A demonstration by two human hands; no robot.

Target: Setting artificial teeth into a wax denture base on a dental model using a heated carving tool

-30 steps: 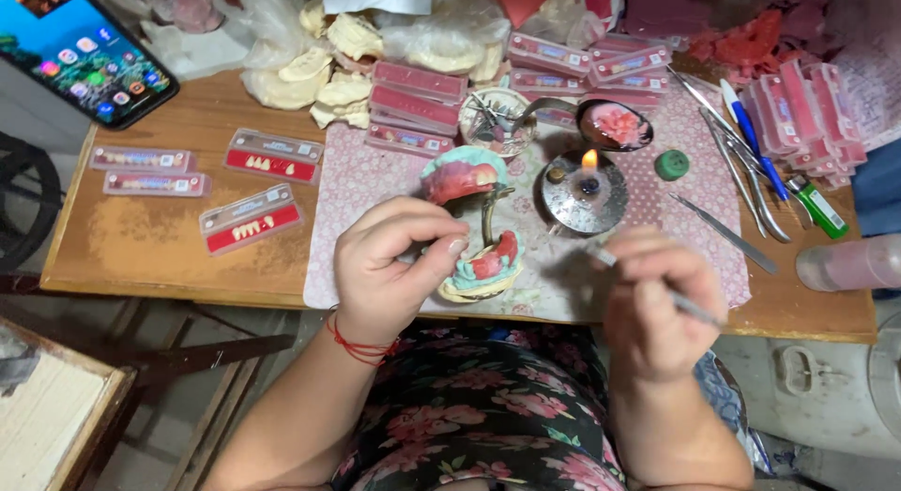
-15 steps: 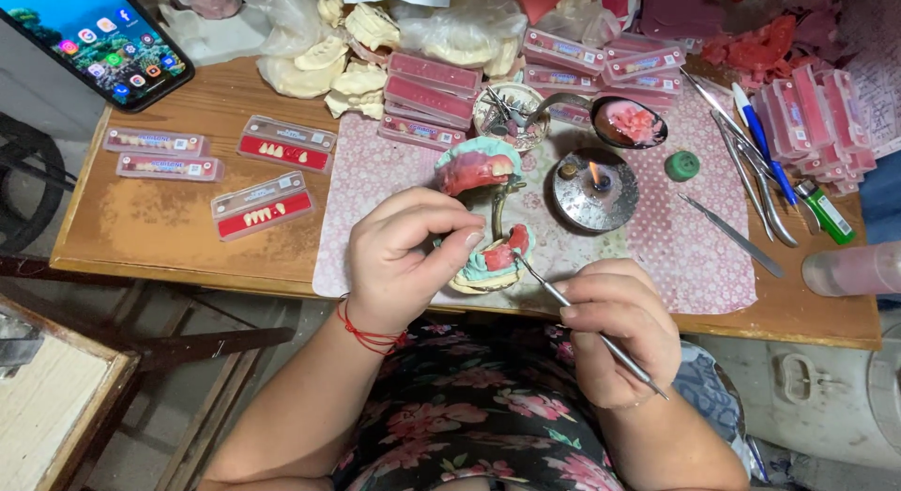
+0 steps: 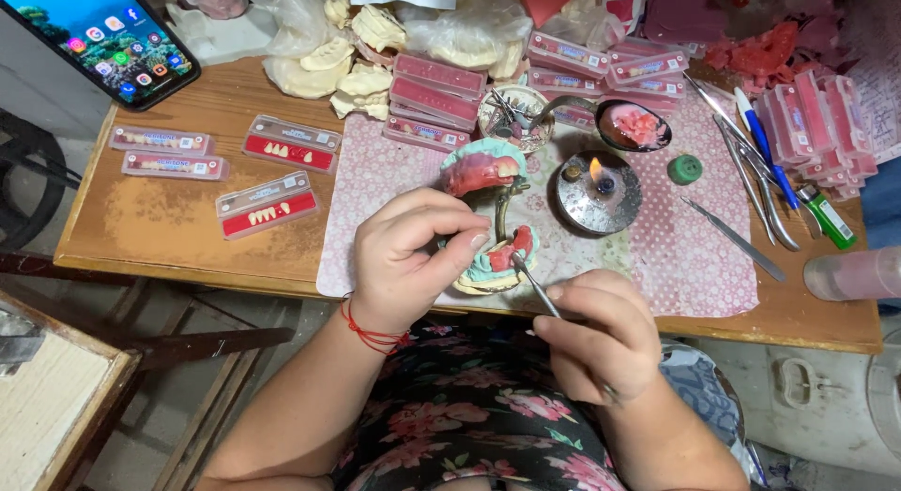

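Under both hands: the wooden table point(image 3: 169, 223), with a pink dotted mat point(image 3: 676, 256) spread across the part where I work.
Beyond my left hand: piled plaster casts point(image 3: 361, 54) and stacked pink tooth-card boxes point(image 3: 441, 87); further off to its left, three cards of teeth point(image 3: 267, 203) and a phone point(image 3: 99, 40).
Beyond my right hand: a small lit burner point(image 3: 599, 191), a spoon of pink wax point(image 3: 634, 127), a green cap point(image 3: 685, 169), and metal instruments point(image 3: 741, 237) lying loose to the right.
Articulator point(image 3: 490, 214): directly between my hands, hinged open, upper model tilted back, lower model with pink wax at my fingertips.
My left hand point(image 3: 413, 256): fingers closed around the lower model, clamping it steady.
My right hand point(image 3: 601, 341): pinched shut on the wax tool point(image 3: 533, 284), its tip touching the wax rim.
Handling, as I judge it: the plaster is stiff but brittle and fairly weighty; the wax is soft and marks easily.
Where to hold: by the plaster base and frame, never the wax or teeth.
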